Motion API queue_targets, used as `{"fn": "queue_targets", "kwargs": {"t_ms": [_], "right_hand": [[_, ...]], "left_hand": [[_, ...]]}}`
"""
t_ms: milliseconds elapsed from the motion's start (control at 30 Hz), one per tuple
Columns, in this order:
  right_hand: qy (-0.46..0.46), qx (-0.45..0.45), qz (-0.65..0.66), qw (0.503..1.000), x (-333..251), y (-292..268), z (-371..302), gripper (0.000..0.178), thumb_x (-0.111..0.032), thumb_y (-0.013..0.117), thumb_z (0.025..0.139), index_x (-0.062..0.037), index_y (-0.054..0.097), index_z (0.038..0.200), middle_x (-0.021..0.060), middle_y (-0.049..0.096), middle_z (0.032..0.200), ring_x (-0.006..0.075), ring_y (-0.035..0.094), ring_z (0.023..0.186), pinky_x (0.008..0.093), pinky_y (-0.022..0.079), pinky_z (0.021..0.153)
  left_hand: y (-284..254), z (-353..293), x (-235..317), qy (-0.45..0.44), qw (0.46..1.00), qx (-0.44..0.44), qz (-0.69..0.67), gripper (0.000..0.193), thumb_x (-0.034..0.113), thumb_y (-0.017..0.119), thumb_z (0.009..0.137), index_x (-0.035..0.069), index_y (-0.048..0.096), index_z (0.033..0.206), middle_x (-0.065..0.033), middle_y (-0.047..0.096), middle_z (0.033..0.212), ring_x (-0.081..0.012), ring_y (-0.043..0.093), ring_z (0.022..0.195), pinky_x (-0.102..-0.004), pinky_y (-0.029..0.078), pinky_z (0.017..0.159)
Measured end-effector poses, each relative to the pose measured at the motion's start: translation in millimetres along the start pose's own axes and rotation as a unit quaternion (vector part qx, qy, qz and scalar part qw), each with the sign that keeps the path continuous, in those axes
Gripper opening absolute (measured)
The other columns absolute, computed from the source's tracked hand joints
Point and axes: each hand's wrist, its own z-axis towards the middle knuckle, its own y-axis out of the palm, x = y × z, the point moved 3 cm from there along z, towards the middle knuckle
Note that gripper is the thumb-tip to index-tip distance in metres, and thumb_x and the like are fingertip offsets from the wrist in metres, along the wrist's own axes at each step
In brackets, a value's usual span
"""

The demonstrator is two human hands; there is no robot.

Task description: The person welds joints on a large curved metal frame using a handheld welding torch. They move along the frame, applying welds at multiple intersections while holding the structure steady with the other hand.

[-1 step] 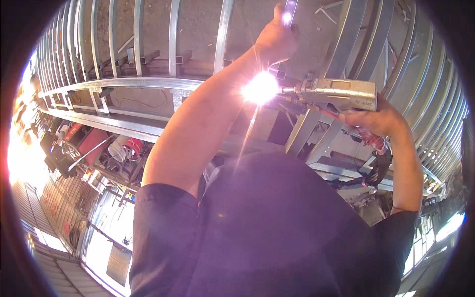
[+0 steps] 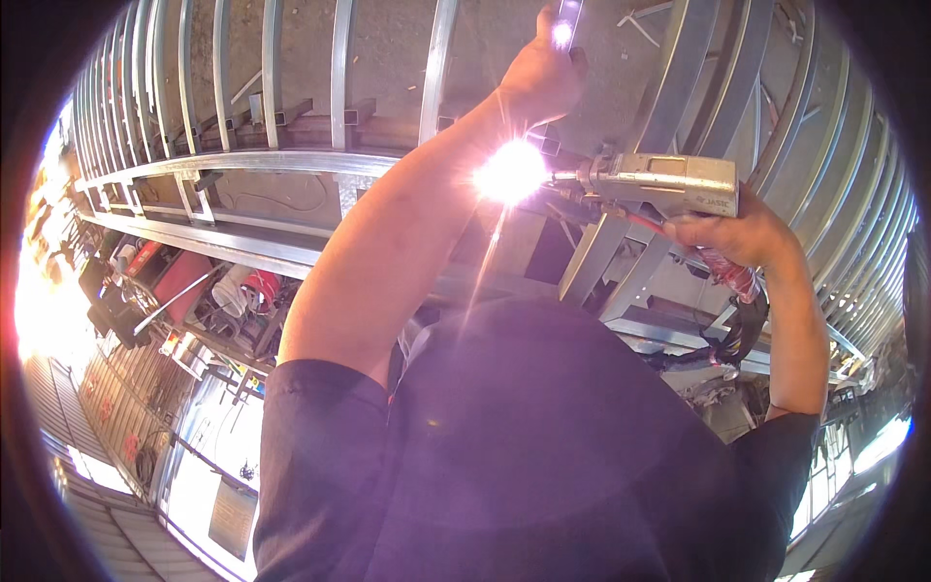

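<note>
My right hand (image 2: 752,231) is wrapped round the handle of a silver handheld welding gun (image 2: 669,182), its nozzle pointing left. A blinding white glare (image 2: 511,175) burns at the gun's tip and hides the spot it touches. Farther off, beyond the glare, my left hand (image 2: 545,78) is closed round a shiny metal bar (image 2: 570,21), which runs out of the top of the picture. My left forearm reaches past the left side of the glare. A wrapped cable (image 2: 734,274) hangs beneath my right hand.
Long metal tubes stand in rows at the left (image 2: 272,58) and the right (image 2: 684,68). A curved metal rail (image 2: 262,163) crosses on the left. Below it a cart (image 2: 184,281) bears tools and red items. Sunlight glares at the far left.
</note>
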Motion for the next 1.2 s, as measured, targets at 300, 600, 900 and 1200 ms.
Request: {"fn": "queue_targets", "kwargs": {"t_ms": [300, 600, 900, 1200], "right_hand": [[-0.013, -0.002, 0.024, 1.000, -1, 1, -2, 0.069, -0.021, 0.088, 0.085, -0.0017, 0.060, 0.145, 0.0122, 0.073, 0.124, 0.0187, 0.069, 0.103, 0.0353, 0.060, 0.079], [-0.008, 0.008, -0.003, 1.000, 6, -4, -3, 0.073, -0.024, 0.089, 0.082, -0.0011, 0.060, 0.145, 0.0156, 0.072, 0.128, 0.0230, 0.069, 0.110, 0.0387, 0.060, 0.091], [0.016, 0.055, -0.031, 0.998, 7, -4, -9, 0.075, -0.024, 0.092, 0.079, -0.0016, 0.061, 0.144, 0.0164, 0.073, 0.128, 0.0242, 0.069, 0.113, 0.0384, 0.059, 0.093], [0.006, 0.043, 0.048, 0.998, 13, -2, -15, 0.070, -0.018, 0.092, 0.080, -0.0012, 0.063, 0.141, 0.0138, 0.074, 0.117, 0.0207, 0.071, 0.098, 0.0369, 0.062, 0.072]], "left_hand": [[0, 3, 2, -0.007, 1.000, -0.010, -0.010, 0.059, 0.035, 0.051, 0.107, 0.001, 0.029, 0.150, -0.0284, 0.065, 0.109, -0.0411, 0.066, 0.098, -0.0505, 0.052, 0.093], [-1, 5, 1, -0.017, 0.999, -0.023, -0.024, 0.054, 0.039, 0.050, 0.108, 0.001, 0.037, 0.145, -0.0238, 0.065, 0.103, -0.0356, 0.064, 0.091, -0.0489, 0.051, 0.090], [0, 10, -4, -0.054, 0.990, -0.075, -0.105, 0.052, 0.043, 0.048, 0.110, 0.001, 0.045, 0.139, -0.0191, 0.065, 0.096, -0.0301, 0.063, 0.084, -0.0474, 0.051, 0.086], [18, 13, 11, -0.092, 0.989, 0.105, -0.045, 0.059, 0.049, 0.050, 0.110, -0.002, 0.054, 0.138, -0.0094, 0.065, 0.091, -0.0195, 0.062, 0.081, -0.0391, 0.053, 0.083]]}}
